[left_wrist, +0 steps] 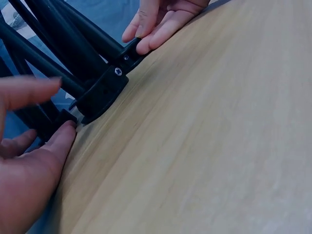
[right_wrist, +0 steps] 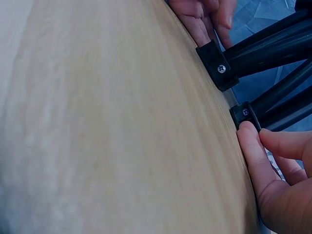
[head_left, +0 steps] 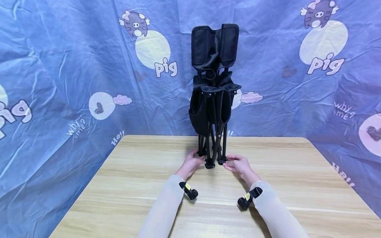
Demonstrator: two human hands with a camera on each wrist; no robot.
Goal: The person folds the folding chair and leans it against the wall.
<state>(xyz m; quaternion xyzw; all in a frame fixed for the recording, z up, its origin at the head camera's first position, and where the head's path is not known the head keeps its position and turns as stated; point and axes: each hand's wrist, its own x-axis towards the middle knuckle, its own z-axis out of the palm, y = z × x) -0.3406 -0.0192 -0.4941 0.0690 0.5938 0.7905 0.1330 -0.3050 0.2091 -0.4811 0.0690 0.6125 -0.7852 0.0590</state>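
A folded black camping chair (head_left: 207,109) stands upright on the wooden table, its fabric bunched around thin tube legs. Dark plastic feet (left_wrist: 105,92) with screws cap the legs and rest on the tabletop. My left hand (head_left: 191,164) is at the left foot; in the left wrist view its thumb (left_wrist: 61,139) touches that foot, other fingers lie behind it, and one finger is lifted. On the other side, my right hand (head_left: 239,165) pinches the right foot (right_wrist: 242,113) between thumb and fingers. The front middle foot (head_left: 209,164) stands between the hands, untouched.
The pale wooden table (head_left: 143,198) reaches back to a blue cloth backdrop (head_left: 166,109) printed with pigs and words. The chair stands near the table's far edge, its upper part in front of the cloth. Black wrist cameras (head_left: 190,191) are strapped over both sleeves.
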